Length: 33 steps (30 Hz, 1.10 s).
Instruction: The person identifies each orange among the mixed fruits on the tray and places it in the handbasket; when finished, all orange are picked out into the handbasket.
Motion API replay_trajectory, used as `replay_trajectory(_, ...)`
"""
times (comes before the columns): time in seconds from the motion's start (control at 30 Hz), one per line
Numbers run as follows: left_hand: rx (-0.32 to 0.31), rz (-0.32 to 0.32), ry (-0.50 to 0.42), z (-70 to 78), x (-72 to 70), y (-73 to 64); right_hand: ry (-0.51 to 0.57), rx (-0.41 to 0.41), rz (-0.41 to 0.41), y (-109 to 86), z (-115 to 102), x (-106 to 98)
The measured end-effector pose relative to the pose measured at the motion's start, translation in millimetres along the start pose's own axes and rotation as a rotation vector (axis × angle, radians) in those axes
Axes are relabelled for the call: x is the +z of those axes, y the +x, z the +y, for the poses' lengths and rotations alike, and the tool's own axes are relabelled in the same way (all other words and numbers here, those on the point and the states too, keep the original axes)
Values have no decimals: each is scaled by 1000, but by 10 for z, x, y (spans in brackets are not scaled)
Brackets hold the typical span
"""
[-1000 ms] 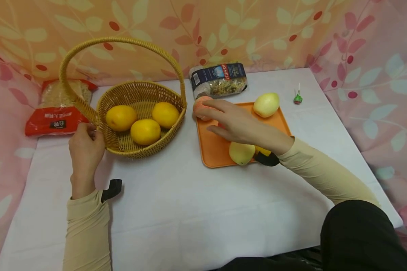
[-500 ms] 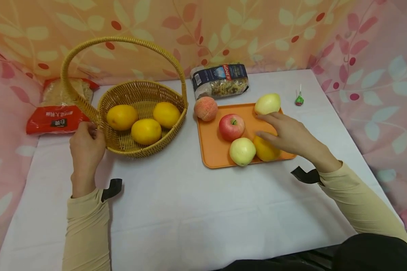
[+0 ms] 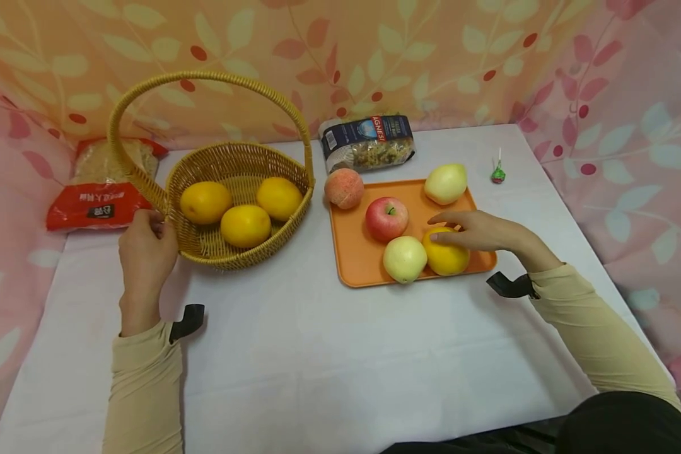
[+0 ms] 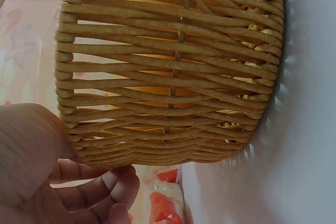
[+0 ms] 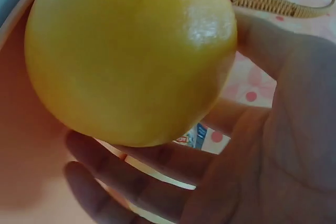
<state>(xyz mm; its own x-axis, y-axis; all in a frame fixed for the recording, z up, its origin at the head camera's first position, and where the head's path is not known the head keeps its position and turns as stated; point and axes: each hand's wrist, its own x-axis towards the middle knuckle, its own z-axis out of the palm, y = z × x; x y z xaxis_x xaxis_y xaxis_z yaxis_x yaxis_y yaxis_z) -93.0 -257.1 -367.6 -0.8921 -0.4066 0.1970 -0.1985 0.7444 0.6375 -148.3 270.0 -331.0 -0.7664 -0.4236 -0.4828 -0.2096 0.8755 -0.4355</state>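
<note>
My left hand (image 3: 147,252) grips the left rim of a wicker basket (image 3: 235,154) with a tall arched handle. In the left wrist view, the thumb and fingers curl at the edge of the basket's woven side (image 4: 168,66). Three lemons (image 3: 246,226) lie inside the basket. To the right, my right hand (image 3: 482,231) curves around another lemon (image 3: 445,257) on an orange tray (image 3: 356,268). The right wrist view has its fingers (image 5: 152,190) along the far side of this lemon (image 5: 131,61).
A red apple (image 3: 386,219), a peach (image 3: 344,188) at the corner and two pale yellow-green fruits (image 3: 405,259) share the tray. Behind stands a pasta bag (image 3: 369,144). A red food bag (image 3: 99,205) lies left of the basket, a lollipop (image 3: 497,173) at far right.
My right hand has moved right from over the peach and apple, then down to the lemon at the tray's near right corner. The left hand stays at the basket.
</note>
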Motion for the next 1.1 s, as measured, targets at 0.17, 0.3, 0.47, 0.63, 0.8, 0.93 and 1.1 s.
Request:
replay_trajectory(0.17, -2, -6, -2, 12, 5, 15, 10, 3, -54, 27, 38, 10)
replay_trajectory(0.3, -5, -7, 0, 18, 7, 25, 9, 0, -49, 31, 63, 13)
replay_trajectory(0.47, -18, -22, 3, 23, -2, 25, 29, 8, -40, 30, 76, 8)
replay_trajectory(0.63, -12, -10, 3, 20, -1, 13, 51, 4, -12, 32, 87, 13)
replay_trajectory(0.8, -18, -15, 9, 14, -5, 8, 46, 7, 16, 42, 99, 22)
replay_trajectory(0.93, -28, -28, 15, 9, -7, 8, 25, 25, 39, 38, 95, 14)
replay_trajectory(1.1, -22, -22, 14, 2, 0, 7, 10, 66, 98, 12, 77, -44)
